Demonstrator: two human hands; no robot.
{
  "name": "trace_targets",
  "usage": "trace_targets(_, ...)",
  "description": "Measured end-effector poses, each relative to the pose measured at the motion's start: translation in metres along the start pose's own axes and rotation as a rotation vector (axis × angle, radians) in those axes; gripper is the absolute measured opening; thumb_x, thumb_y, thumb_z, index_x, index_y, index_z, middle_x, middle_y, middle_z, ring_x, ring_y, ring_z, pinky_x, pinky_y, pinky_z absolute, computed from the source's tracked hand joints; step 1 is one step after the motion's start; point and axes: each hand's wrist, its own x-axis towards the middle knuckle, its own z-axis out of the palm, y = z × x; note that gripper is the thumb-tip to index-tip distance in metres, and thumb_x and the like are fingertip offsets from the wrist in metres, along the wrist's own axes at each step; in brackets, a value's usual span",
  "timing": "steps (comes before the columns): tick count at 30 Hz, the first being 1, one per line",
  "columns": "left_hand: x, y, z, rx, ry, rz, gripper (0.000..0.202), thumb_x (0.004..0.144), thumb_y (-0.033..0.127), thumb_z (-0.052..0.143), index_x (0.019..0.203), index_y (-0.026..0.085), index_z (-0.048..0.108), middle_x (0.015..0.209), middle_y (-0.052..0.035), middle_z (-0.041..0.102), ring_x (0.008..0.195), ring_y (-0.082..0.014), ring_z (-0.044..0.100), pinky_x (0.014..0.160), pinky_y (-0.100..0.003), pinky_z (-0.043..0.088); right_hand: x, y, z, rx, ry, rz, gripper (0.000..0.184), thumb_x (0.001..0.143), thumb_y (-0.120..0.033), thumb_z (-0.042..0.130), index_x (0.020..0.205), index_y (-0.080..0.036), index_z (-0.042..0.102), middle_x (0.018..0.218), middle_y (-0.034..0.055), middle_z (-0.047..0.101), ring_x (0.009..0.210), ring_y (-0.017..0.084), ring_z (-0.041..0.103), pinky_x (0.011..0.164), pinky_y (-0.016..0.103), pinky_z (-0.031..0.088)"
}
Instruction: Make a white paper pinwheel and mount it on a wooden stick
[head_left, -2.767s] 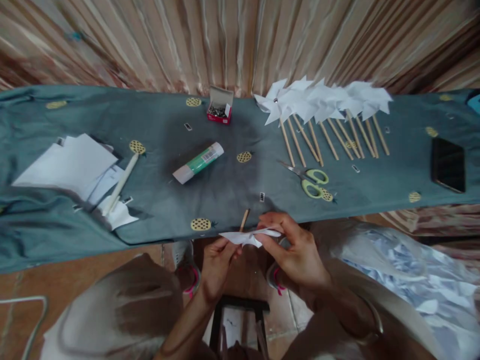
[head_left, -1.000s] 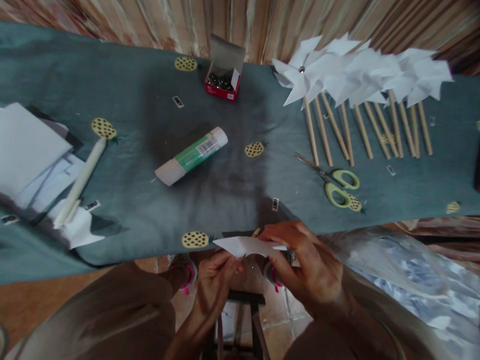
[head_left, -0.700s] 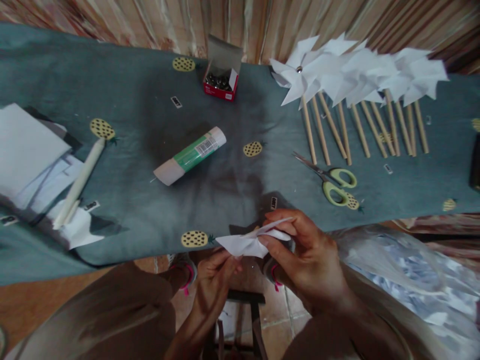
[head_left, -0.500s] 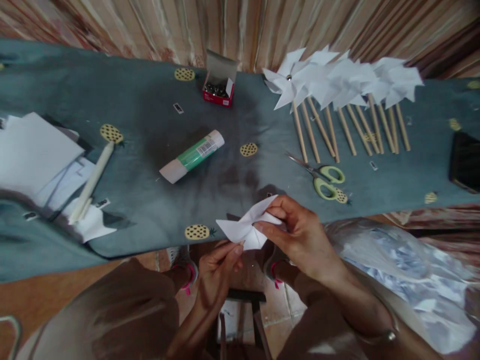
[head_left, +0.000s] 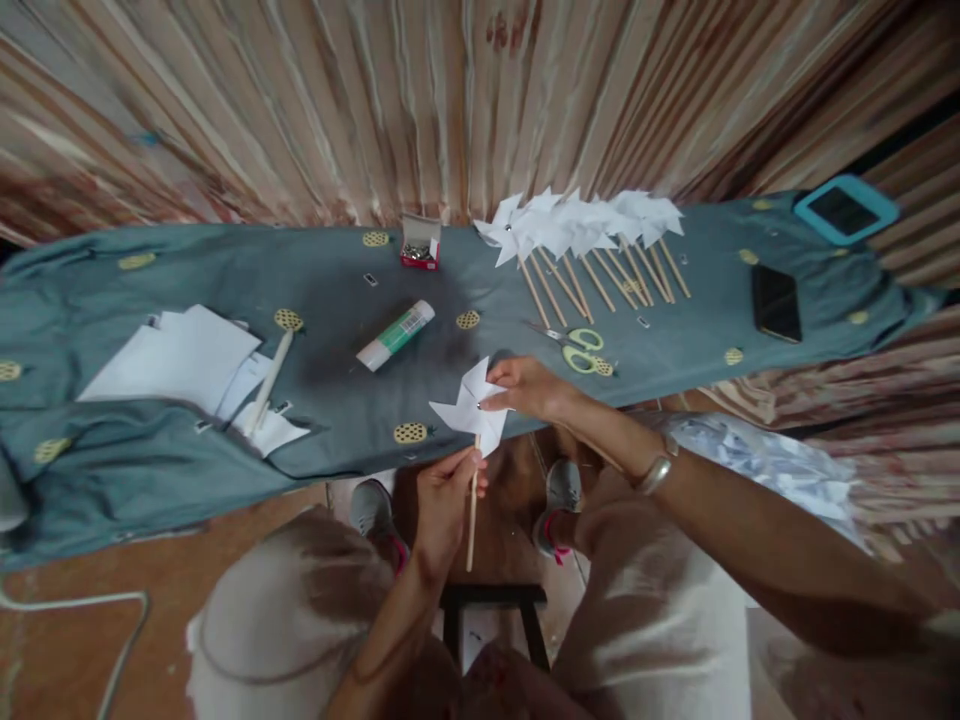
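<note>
In front of me, at the near edge of the cloth, is a white paper pinwheel point(head_left: 466, 402) on a thin wooden stick point(head_left: 472, 525). My left hand point(head_left: 444, 497) pinches the stick just below the paper blades. The thumb and fingers of my right hand point(head_left: 525, 388) close on the right side of the pinwheel, by the small metal pin at its centre. Finished-looking pinwheels point(head_left: 577, 225) lie in an overlapping row at the back, their sticks pointing toward me. Green-handled scissors point(head_left: 581, 350) rest beyond my right hand.
A glue stick point(head_left: 396, 335) and an open red box of metal pins point(head_left: 420, 250) lie on the green cloth point(head_left: 322, 370). Paper sheets point(head_left: 187, 350) and a pale pen-like tool point(head_left: 270, 380) are at left. A phone point(head_left: 777, 302) and a blue-framed device point(head_left: 846, 210) are at right.
My view has pulled back and up. The pinwheel has turned upright, so its front pin and the stick in my left hand now show. Both hands keep hold.
</note>
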Motion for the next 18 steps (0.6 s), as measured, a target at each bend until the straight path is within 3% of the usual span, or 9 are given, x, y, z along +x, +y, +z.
trace_targets(11,0.001,0.0,-0.001,-0.051,-0.028,0.039,0.035,0.046,0.037,0.083,0.066,0.011,0.073,0.055,-0.0027,0.065,0.042,-0.0072,0.05,0.043,-0.021,0.037,0.009,-0.009,0.0,-0.282,0.066,0.051,0.019,0.047,-0.014,0.082,0.056,-0.017,0.066,0.045,-0.0063,0.053,0.047,0.009,0.044,0.047,0.022,0.033)
trace_targets(18,0.001,0.0,0.001,-0.078,-0.037,0.049,0.035,0.045,0.037,0.084,0.066,0.011,0.072,0.055,-0.0025,0.064,0.042,-0.0071,0.049,0.043,-0.021,0.036,0.008,-0.014,0.0,-0.342,0.05,0.073,0.015,0.052,-0.015,0.081,0.057,-0.016,0.067,0.05,-0.0053,0.054,0.05,0.009,0.045,0.048,0.022,0.033)
